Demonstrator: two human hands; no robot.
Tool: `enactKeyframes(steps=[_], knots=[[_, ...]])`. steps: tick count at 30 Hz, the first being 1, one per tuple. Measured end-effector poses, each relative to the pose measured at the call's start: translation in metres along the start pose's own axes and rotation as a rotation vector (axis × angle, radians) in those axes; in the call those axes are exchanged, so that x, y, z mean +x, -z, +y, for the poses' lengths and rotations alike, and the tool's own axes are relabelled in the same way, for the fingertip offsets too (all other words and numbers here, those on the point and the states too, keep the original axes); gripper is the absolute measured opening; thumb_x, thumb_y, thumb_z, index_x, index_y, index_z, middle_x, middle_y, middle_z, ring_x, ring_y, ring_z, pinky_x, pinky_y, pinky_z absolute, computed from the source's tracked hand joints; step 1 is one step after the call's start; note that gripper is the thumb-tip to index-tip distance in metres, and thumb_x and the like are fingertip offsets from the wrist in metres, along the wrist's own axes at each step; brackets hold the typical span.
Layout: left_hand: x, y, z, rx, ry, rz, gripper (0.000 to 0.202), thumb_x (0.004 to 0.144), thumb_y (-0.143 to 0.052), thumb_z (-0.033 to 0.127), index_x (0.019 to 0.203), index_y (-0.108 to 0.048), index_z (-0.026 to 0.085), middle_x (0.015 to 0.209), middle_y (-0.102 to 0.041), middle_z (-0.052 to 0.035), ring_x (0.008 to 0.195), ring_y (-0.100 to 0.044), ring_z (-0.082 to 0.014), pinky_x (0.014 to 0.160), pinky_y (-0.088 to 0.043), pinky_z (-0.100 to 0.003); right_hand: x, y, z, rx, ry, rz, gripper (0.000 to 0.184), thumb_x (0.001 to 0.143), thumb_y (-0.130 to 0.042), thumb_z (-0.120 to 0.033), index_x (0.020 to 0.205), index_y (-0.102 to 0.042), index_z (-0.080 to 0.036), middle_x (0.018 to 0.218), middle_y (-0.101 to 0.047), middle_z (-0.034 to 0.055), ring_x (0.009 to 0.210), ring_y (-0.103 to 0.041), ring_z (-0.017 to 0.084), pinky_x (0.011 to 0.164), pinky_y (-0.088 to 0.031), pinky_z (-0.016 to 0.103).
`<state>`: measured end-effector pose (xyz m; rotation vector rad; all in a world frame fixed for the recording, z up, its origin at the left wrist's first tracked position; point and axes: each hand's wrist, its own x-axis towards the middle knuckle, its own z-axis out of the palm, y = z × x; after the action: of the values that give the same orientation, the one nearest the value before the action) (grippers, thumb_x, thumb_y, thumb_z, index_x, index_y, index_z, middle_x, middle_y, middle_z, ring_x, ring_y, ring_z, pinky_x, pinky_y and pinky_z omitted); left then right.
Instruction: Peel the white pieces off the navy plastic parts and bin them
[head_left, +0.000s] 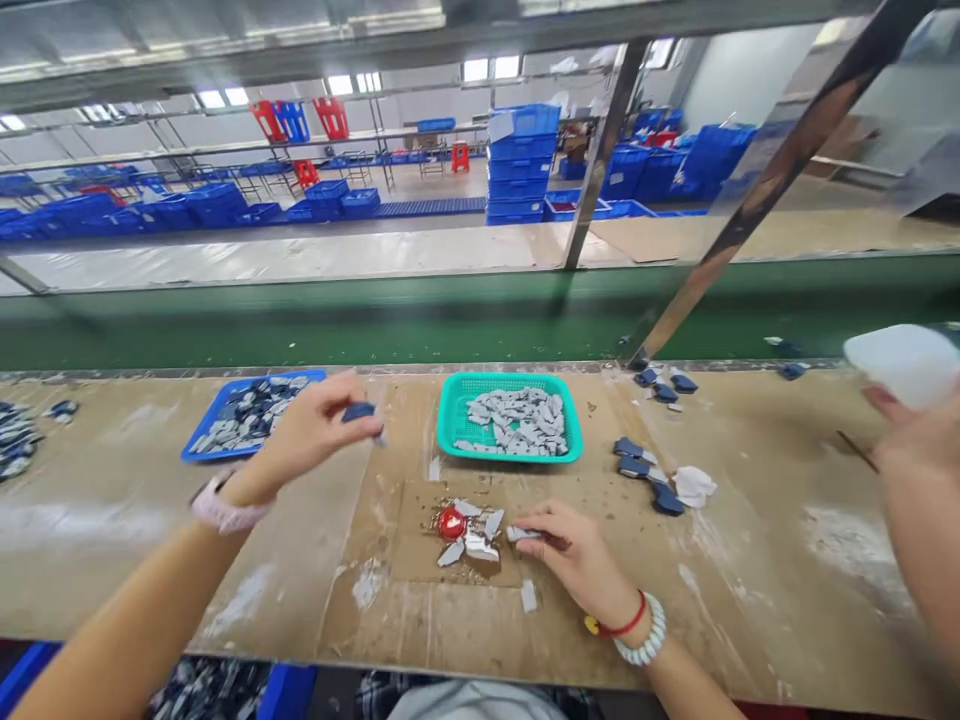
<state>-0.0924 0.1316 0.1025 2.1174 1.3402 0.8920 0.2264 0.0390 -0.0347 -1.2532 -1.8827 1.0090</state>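
My left hand (311, 425) is raised over the bench, pinching a small dark blue part (358, 411) between thumb and fingers, just right of a blue tray (201, 432) of mixed grey and blue parts. My right hand (574, 555) rests on the bench with its fingertips closed on a small grey piece (520, 534). Beside it lies a small heap of grey pieces (476, 535) around a red round button (451, 523). A teal basket (450, 415) holding several grey pieces stands behind.
Loose dark blue parts (645, 478) and a white scrap (694, 485) lie at the right. Another person's hand (919, 440) with a white object (904, 362) is at the far right. A green conveyor belt (375, 325) runs behind the bench. Slanted metal posts (750, 210) rise from it.
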Motion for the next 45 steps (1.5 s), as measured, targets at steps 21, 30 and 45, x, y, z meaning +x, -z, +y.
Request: enactKeyframes(steps=[21,30,45], knots=[[-0.184,-0.125,0.022,-0.738,0.505,0.085,0.029,0.088,-0.054,0.048,0.101,-0.051,0.022,0.083,-0.054,-0.0003,0.073,-0.05,-0.0144,0.069,-0.041,-0.026,-0.018,-0.026,-0.017,0.58,-0.361,-0.05,0.043,0.074,-0.07,-0.047,0.098,-0.071,-0.012,0.066,-0.062,0.0025,0.051,-0.05,0.008,0.048,-0.043,0.021],[-0.133,-0.154,0.056,-0.658,0.313,-0.04,0.03,0.089,-0.053,0.048,0.107,-0.05,0.024,0.098,-0.054,-0.0024,0.087,-0.049,-0.0173,0.08,-0.037,-0.027,-0.022,-0.019,-0.064,0.265,0.114,0.262,0.013,0.08,-0.068,-0.027,0.089,-0.075,-0.022,0.086,-0.067,0.0067,0.079,-0.064,0.016,0.066,-0.056,0.025],[-0.132,-0.171,0.07,-0.44,0.39,0.064,0.022,0.096,-0.036,0.039,0.089,-0.05,0.023,0.084,-0.056,-0.002,0.079,-0.053,-0.0183,0.074,-0.039,-0.029,-0.037,-0.036,-0.075,-0.279,0.444,0.194,0.032,0.091,-0.041,-0.008,0.11,-0.065,-0.017,0.089,-0.064,0.0103,0.076,-0.063,0.014,0.064,-0.056,0.021]])
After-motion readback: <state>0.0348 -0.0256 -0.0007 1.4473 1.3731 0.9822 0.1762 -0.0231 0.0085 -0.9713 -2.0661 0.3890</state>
